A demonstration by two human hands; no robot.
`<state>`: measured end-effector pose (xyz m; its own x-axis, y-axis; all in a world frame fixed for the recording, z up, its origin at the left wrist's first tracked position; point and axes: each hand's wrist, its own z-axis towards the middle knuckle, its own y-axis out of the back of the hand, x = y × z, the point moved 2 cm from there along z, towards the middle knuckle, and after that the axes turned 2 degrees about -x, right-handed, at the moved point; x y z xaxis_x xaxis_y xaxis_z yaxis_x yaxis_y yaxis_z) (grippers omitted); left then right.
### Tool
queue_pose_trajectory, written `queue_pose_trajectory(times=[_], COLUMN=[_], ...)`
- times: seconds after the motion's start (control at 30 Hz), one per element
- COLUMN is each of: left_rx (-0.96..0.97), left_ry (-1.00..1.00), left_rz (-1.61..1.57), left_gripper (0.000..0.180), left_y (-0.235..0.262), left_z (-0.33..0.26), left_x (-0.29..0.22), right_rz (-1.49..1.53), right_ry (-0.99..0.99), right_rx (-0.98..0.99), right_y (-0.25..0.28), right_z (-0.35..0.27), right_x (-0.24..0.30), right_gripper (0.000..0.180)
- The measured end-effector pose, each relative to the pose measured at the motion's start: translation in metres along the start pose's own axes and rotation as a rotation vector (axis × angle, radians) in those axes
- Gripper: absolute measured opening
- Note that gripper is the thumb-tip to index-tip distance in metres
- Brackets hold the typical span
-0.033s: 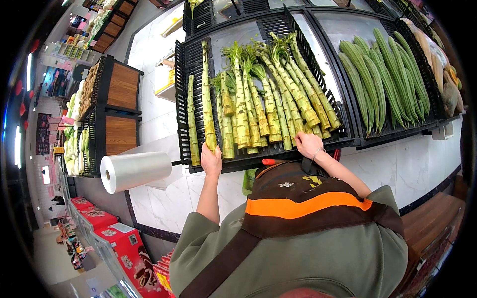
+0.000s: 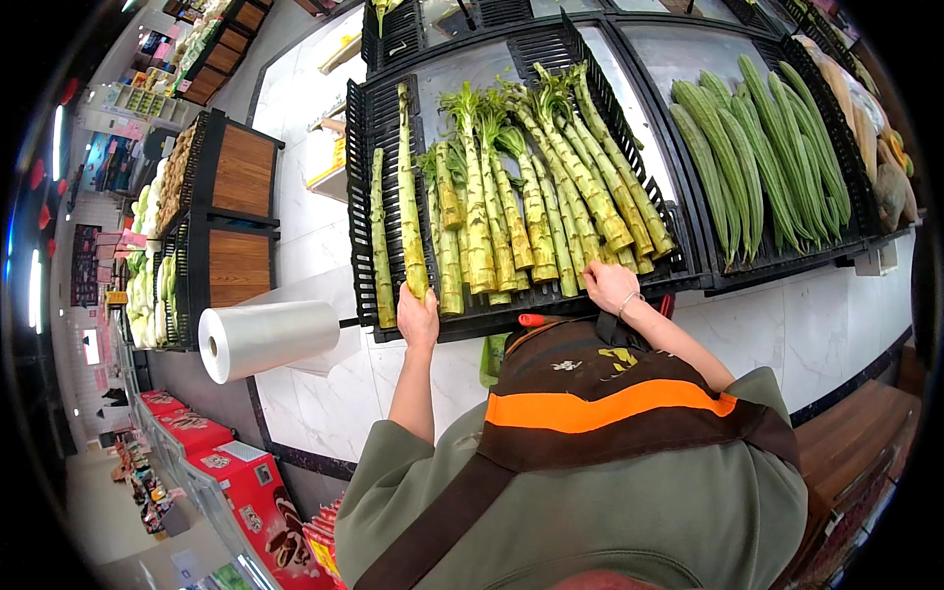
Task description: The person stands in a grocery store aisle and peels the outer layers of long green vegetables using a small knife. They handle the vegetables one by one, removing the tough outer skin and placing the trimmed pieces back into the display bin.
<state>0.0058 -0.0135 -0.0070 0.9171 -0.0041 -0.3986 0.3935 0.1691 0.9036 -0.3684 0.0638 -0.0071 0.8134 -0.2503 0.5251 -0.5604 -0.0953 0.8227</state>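
Note:
A long, mottled green celtuce stem (image 2: 410, 197) leans up the left part of a black slatted crate (image 2: 447, 327). Wrapped round its thick lower end is my left hand (image 2: 419, 317), at the crate's front edge. To its left lies a shorter celtuce stem (image 2: 381, 241). Several more celtuce stems (image 2: 479, 231), some with leafy tops, lie side by side across the middle and right. My right hand (image 2: 612, 287) rests at the front rim with curled fingers, close against the butt ends of the right-hand stems. What its fingertips grip, if anything, is hidden.
A roll of clear plastic bags (image 2: 270, 339) sticks out left of the crate. On the right, another black crate holds ridged green gourds (image 2: 757, 162). A red-handled tool (image 2: 539, 320) sits at my apron front. Wooden-sided produce stands (image 2: 241, 265) are farther left.

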Motion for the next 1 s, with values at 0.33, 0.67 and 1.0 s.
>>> queue_pose_trajectory(times=[0.33, 0.67, 1.0], left_rx=[0.144, 0.697, 0.381], left_ry=[0.112, 0.225, 0.183], left_rz=[0.117, 0.427, 0.291], left_gripper=[0.055, 0.06, 0.039], left_y=[-0.005, -0.009, -0.016], left_z=[0.006, 0.04, 0.139], left_x=[0.001, 0.011, -0.027], right_rz=[-0.017, 0.0, -0.004], right_ry=[-0.018, -0.035, -0.054], right_rx=[-0.004, 0.035, -0.002], right_y=[0.001, 0.007, 0.004], right_z=[-0.001, -0.001, 0.003], right_x=[0.002, 0.007, 0.007], right_gripper=[0.019, 0.022, 0.02])
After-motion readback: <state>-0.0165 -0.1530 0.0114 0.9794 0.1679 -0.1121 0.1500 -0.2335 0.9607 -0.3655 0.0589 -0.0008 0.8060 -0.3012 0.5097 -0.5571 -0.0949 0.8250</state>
